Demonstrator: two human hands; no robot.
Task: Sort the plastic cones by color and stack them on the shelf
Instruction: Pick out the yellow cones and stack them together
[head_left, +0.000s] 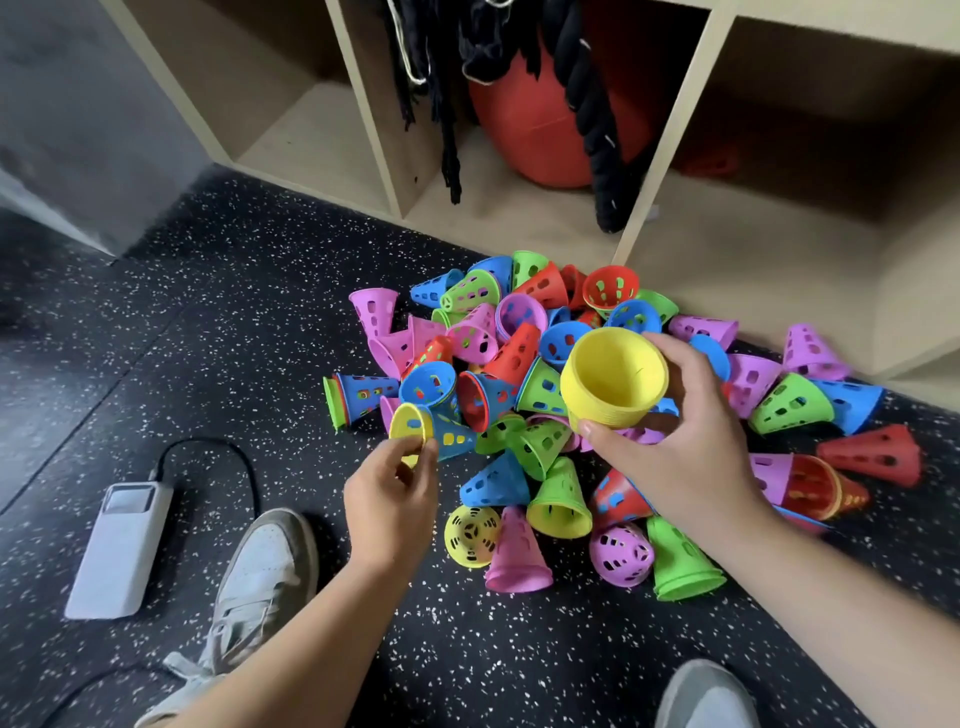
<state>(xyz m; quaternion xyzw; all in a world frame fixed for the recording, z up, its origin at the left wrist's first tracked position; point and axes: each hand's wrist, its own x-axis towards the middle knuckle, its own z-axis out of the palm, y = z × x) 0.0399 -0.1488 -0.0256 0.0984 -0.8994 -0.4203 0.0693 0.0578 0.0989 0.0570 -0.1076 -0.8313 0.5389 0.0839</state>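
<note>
The stack of yellow cones is gripped in the right hand, its mouth toward the camera, above the mixed pile of cones on the speckled floor. The left hand pinches the rim of a single yellow cone at the pile's left edge. The wooden shelf stands behind the pile, and a white power bank lies to the left.
</note>
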